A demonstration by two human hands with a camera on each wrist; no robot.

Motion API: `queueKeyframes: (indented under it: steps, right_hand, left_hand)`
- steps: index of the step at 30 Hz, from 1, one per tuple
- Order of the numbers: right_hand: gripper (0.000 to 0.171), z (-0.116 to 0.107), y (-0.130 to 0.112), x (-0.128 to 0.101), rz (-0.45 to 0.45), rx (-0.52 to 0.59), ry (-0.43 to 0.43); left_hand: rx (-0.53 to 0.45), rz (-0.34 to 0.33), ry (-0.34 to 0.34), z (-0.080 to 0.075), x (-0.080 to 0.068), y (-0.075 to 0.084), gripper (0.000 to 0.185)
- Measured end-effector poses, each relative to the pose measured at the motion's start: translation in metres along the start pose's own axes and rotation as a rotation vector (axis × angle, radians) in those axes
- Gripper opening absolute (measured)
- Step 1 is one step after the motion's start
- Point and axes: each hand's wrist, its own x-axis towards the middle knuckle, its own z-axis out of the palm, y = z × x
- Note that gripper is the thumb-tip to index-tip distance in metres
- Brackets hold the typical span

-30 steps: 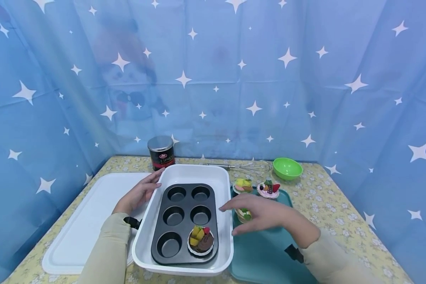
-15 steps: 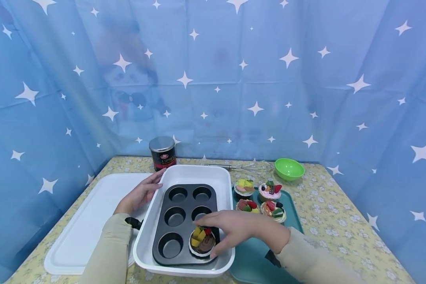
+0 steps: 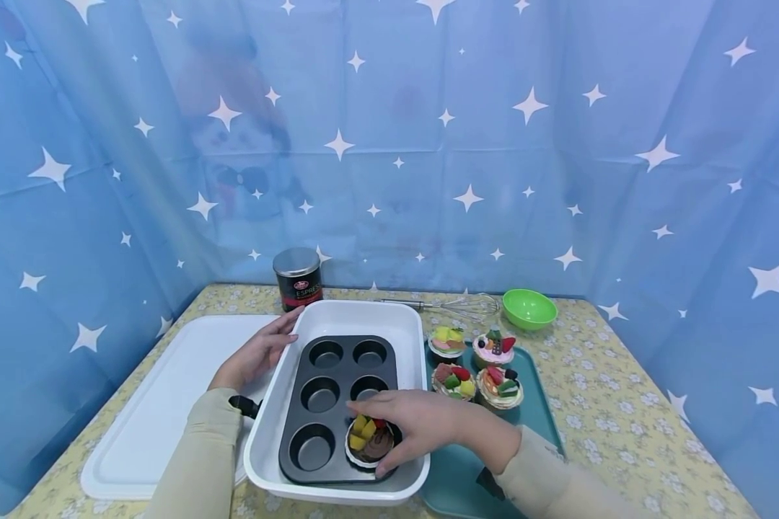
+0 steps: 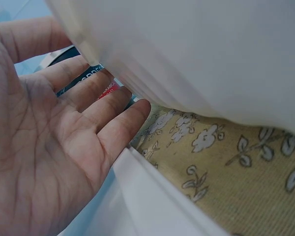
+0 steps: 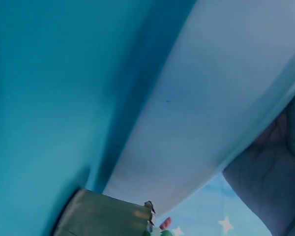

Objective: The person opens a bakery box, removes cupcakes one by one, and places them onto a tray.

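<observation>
— What's in the white dish (image 3: 337, 317)?

— A dark muffin tin (image 3: 337, 404) with six cups. Five cups are bare; the near right one holds a chocolate cupcake (image 3: 368, 441) topped with yellow and red fruit pieces.

— And the hands?

— The right hand (image 3: 415, 425) is curled over that cupcake, fingers and thumb round its paper rim, the cupcake seated in the cup. The left hand (image 3: 254, 355) lies flat with straight fingers against the dish's outer left wall; the left wrist view shows the open palm (image 4: 44, 142) pressed to the white side, gripping nothing.

— Anything on the teal tray (image 3: 532, 404)?

— Four cupcakes, in two rows of two: a yellow-topped one (image 3: 446, 340), a pink one (image 3: 493, 349), and two fruit-covered ones nearer me (image 3: 454, 380) (image 3: 500, 386). So five cupcakes in all.

— The rest?

— One white lid or board (image 3: 162, 404) under the left forearm, left of the dish. At the back, one dark tin can (image 3: 297, 277), one wire whisk (image 3: 454, 305) and one green bowl (image 3: 529, 308), which looks bare inside. All sits on a yellow floral cloth (image 3: 623, 404).
</observation>
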Motion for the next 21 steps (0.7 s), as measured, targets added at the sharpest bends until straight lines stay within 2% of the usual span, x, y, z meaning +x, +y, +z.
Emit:
queueKeyframes:
  steps: [11, 21]
  right_hand:
    - [0.082, 0.0053, -0.0028, -0.0015, 0.052, -0.081, 0.053]
    - [0.075, 0.0063, -0.0046, -0.0013, 0.042, -0.104, 0.075]
  left_hand:
    - [-0.027, -0.004, 0.014, 0.0004, 0.0016, -0.0034, 0.068]
    - [-0.014, -0.023, 0.018, 0.0014, 0.0004, 0.0000, 0.067]
